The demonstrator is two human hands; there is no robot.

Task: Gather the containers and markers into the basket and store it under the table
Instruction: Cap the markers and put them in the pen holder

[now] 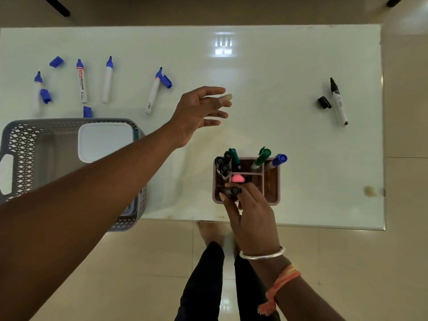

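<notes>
A brown pen holder (271, 186) stands near the table's front edge, holding black, green and blue markers and a pink item. My right hand (251, 216) is at the holder's front compartment, fingers closed around a black marker (232, 191). My left hand (199, 112) hovers open over the middle of the table, holding nothing. A grey lattice basket (20, 149) sits at the front left with a white lidded container (104, 141) inside. Several uncapped blue markers (107, 79) and loose blue caps (56, 61) lie at the back left. An uncapped black marker (338, 105) and its cap (323, 102) lie at the right.
The white glass table (266, 72) ends at a front edge just behind my right wrist and a right edge past the black marker. Beige floor tiles and my legs show below. Dark furniture legs (58, 6) stand beyond the far edge.
</notes>
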